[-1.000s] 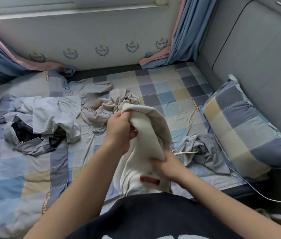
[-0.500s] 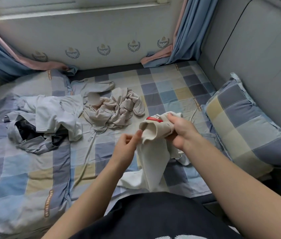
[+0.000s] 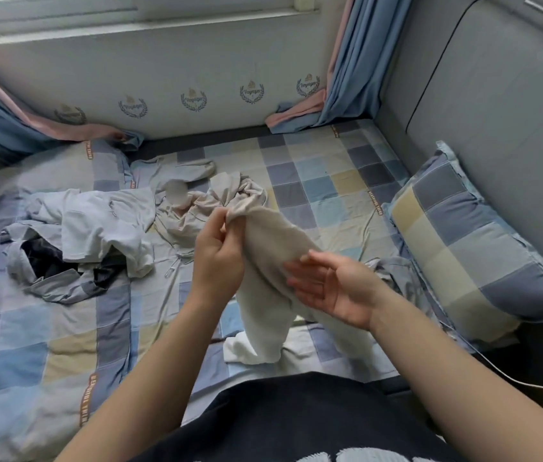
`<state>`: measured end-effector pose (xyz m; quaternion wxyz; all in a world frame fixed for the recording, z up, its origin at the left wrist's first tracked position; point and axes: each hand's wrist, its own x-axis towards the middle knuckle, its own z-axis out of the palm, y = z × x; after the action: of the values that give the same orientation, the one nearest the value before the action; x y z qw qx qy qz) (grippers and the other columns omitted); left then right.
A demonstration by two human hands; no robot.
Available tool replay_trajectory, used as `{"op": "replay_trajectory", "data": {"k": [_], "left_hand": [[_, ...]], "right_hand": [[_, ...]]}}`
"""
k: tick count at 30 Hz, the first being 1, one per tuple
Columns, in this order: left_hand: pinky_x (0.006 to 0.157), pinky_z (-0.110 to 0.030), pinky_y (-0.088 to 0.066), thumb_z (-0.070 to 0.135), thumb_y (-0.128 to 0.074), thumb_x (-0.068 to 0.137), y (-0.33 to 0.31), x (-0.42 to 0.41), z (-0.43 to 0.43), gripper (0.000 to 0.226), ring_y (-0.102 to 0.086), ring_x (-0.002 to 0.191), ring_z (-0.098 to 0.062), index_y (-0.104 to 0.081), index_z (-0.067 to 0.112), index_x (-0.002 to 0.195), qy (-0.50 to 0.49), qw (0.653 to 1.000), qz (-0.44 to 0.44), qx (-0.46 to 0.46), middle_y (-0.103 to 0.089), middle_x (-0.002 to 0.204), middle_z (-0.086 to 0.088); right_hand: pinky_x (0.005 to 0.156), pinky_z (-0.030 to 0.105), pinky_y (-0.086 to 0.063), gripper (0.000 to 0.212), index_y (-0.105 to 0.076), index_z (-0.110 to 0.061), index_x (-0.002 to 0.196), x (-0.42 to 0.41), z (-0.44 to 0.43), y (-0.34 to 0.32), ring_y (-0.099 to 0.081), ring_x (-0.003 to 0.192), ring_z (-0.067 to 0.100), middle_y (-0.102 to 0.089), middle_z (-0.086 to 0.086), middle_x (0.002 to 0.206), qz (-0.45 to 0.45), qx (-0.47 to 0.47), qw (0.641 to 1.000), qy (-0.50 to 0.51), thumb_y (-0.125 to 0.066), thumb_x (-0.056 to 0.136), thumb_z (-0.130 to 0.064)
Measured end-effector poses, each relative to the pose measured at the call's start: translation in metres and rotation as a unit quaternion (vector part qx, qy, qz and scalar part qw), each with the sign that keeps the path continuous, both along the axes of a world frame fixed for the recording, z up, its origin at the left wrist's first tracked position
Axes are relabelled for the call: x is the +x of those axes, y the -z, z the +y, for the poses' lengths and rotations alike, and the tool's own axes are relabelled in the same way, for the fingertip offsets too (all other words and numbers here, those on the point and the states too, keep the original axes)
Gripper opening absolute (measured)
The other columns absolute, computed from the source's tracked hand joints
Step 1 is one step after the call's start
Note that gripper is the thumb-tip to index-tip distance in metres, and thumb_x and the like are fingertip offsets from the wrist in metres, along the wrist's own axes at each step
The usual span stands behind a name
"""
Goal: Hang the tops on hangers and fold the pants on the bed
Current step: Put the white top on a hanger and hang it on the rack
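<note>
Cream garment (image 3: 283,248) looks mid-straightening. Left hand (image 3: 220,261) pinches its top edge; right hand (image 3: 330,288), open, should catch the opposite edge.

A pillow (image 3: 473,248) lies along the bed's (image 3: 313,181) right edge, a heap of clothes (image 3: 96,235) near its left, a crumpled garment (image 3: 196,208) between them.

The person wears a black top (image 3: 296,421), seen at the bottom centre of the frame, dark and matte with soft folds. White printed shapes (image 3: 353,456) run along its lowest visible edge, cut off by the frame and unreadable. The left forearm (image 3: 150,371) at lower left and the right forearm (image 3: 446,371) at lower right are bare, as are the left hand (image 3: 220,258) and right hand (image 3: 333,288).
</note>
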<state>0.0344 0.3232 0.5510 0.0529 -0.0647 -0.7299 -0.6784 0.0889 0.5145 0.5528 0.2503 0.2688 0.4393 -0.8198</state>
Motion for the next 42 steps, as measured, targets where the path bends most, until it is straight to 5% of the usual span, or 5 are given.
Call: {"op": "replay_trajectory", "data": {"k": [4,13,22,29,42], "left_hand": [[0.068,-0.02,-0.045,0.02,-0.055,0.099,-0.038,-0.004,-0.01,0.02,-0.055,0.076,-0.008,-0.07,0.027,0.087,0.068,0.997,0.027,-0.019,-0.061,0.079,0.004],[0.065,-0.015,-0.046,0.01,-0.062,0.086,-0.122,-0.007,-0.052,0.018,-0.059,0.072,-0.007,-0.077,0.018,0.083,0.222,0.971,0.018,-0.088,-0.067,0.076,0.005],[0.063,-0.02,-0.042,0.026,-0.065,0.073,-0.127,0.015,-0.1,0.014,-0.055,0.069,-0.012,-0.072,0.014,0.073,0.103,0.989,0.006,-0.108,-0.062,0.07,0.0],[0.067,-0.041,-0.03,0.026,-0.064,0.077,-0.105,0.025,-0.161,0.03,-0.043,0.072,-0.026,-0.062,-0.004,0.077,0.036,0.994,0.009,-0.107,-0.048,0.073,-0.018],[0.059,-0.032,-0.033,0.034,-0.049,0.085,0.018,-0.037,-0.258,0.017,-0.041,0.06,-0.003,-0.058,0.024,0.074,0.115,0.97,-0.085,-0.198,-0.047,0.062,0.018]], "right_hand": [[0.084,0.038,-0.053,0.004,-0.059,-0.016,0.102,0.002,0.008,0.002,-0.069,0.093,0.024,-0.074,0.013,0.115,0.08,0.144,0.986,0.005,-0.058,0.099,-0.014],[0.085,0.003,-0.042,0.072,-0.043,-0.038,0.145,-0.058,-0.032,-0.056,-0.052,0.122,0.009,-0.045,-0.004,0.149,0.421,0.325,0.821,-0.21,-0.068,0.088,-0.002],[0.1,0.055,-0.049,0.016,-0.067,-0.002,0.091,-0.08,-0.097,-0.023,-0.06,0.088,0.017,-0.062,0.004,0.088,0.399,0.211,0.776,-0.44,-0.071,0.077,-0.009],[0.087,0.035,-0.052,0.014,-0.067,-0.026,0.092,-0.063,-0.104,0.063,-0.064,0.097,0.018,-0.071,-0.002,0.1,0.335,0.41,0.732,-0.429,-0.076,0.083,-0.022],[0.062,0.027,-0.04,0.017,-0.066,-0.012,0.082,0.078,-0.161,0.061,-0.053,0.069,0.013,-0.063,0.006,0.073,0.189,0.458,0.868,0.036,-0.068,0.086,0.004]]}}
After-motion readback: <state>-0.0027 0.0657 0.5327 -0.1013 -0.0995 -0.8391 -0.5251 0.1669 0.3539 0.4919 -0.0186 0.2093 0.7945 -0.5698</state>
